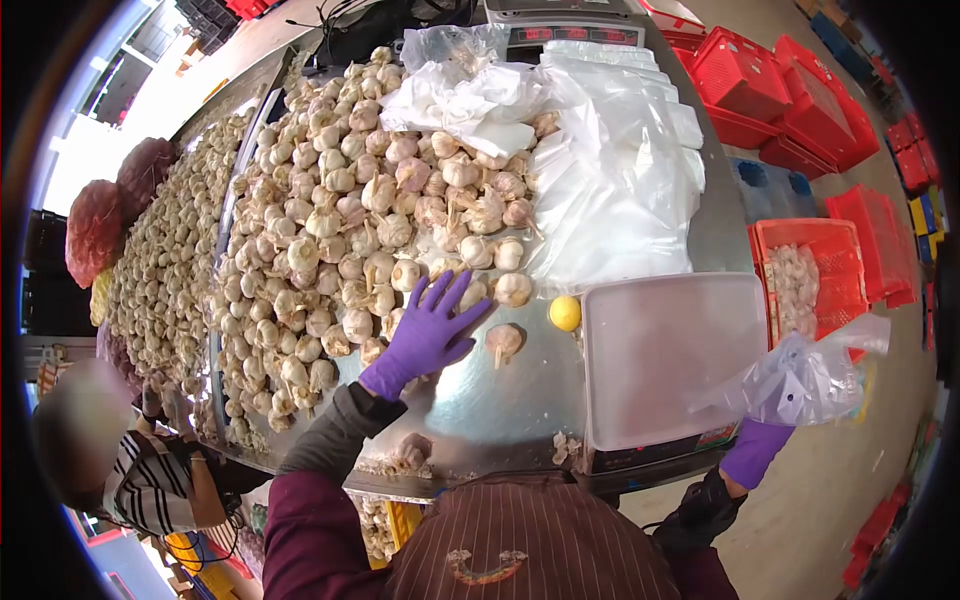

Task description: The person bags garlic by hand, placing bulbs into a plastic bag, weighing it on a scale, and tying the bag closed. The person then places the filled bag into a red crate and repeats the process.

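My left hand (425, 335), in a purple glove, lies with fingers spread at the near edge of a large heap of garlic bulbs (340, 210). Its fingertips reach in among the bulbs; nothing is gripped in it. Off the table's right side, my right hand (757, 455), also gloved in purple, holds a clear plastic bag (800, 375). The bag covers most of those fingers, and its contents are hard to make out. Between the hands are a loose garlic bulb (504, 343), a small yellow ball-like thing (565, 313) and a translucent white tray (675, 350).
Flat clear bags (615, 190) are piled on the metal table (510, 410), beside crumpled white plastic (465, 95). A scale (575, 35) stands at the back. Red crates (815, 235) line the right. Another person (150, 470) is at the left by more garlic (175, 255).
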Available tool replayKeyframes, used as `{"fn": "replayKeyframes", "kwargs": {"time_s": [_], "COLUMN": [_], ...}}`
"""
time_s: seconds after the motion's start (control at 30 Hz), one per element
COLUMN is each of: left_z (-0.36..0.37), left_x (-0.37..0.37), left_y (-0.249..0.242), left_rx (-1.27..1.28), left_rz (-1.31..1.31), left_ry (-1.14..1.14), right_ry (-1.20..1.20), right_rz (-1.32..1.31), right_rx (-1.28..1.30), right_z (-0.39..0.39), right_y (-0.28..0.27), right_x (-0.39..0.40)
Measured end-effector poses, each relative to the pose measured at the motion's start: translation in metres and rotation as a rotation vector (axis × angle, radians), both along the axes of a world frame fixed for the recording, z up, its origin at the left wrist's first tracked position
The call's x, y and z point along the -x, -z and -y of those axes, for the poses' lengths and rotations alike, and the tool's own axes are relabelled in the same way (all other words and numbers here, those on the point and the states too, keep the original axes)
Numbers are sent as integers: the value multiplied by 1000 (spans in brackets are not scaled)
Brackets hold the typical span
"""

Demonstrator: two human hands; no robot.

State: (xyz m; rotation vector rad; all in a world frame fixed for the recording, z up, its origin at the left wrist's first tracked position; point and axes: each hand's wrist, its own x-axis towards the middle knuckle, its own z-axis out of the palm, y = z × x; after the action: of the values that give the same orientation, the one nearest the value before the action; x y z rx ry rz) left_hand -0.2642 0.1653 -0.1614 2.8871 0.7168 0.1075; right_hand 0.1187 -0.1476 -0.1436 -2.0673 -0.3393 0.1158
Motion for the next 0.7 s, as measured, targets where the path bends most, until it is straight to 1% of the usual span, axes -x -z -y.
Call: {"fn": "replayKeyframes", "kwargs": {"time_s": [0.03,0.07,0.1,0.17,0.2,0.23,0.3,0.37,0.43,0.47,0.53,0.57,0.63,0.7], "left_z": [7,12,9,3,-1,-5,-16,-17,-26,-25,-29,-32,-13,26], "left_x": [11,20,23,28,13,-5,-47,-92,-117,-131,-152,-141,-101,-39], "left_y": [-5,-8,-5,4,2,5,9,1,18,31,61,66,10,-42], "left_rx": [20,-2,-6,-12,-66,-63,145,58,21,14,-110,-167,-350,-414], "left_rz": [-31,30,27,249,324,329,442,362,66,69,37,11,342,428], "left_ry": [-29,-50,-49,-103,-141,-146,-276,-313,-255,-303,-374,-416,-148,-299], "right_ry": [-5,-14,-25,-48,-62,-81,-108,-118,-116,-128,-172,-202,-282,-350], "right_rz": [-13,-24,-35,-55,-63,-69,-82,-81,-69,-57,-46,-45,-26,-16], "right_rx": [-39,-74,-98,-140,-156,-172,-195,-200,-188,-184,-166,-162,-154,-151], "right_z": [-7,-13,-20,-34,-41,-49,-59,-63,-60,-60,-63,-68,-79,-92], "right_y": [1,1,2,1,1,1,-1,-4,-7,-9,-12,-13,-18,-23], "right_x": [2,5,9,16,19,22,29,33,31,29,27,27,31,37]}}
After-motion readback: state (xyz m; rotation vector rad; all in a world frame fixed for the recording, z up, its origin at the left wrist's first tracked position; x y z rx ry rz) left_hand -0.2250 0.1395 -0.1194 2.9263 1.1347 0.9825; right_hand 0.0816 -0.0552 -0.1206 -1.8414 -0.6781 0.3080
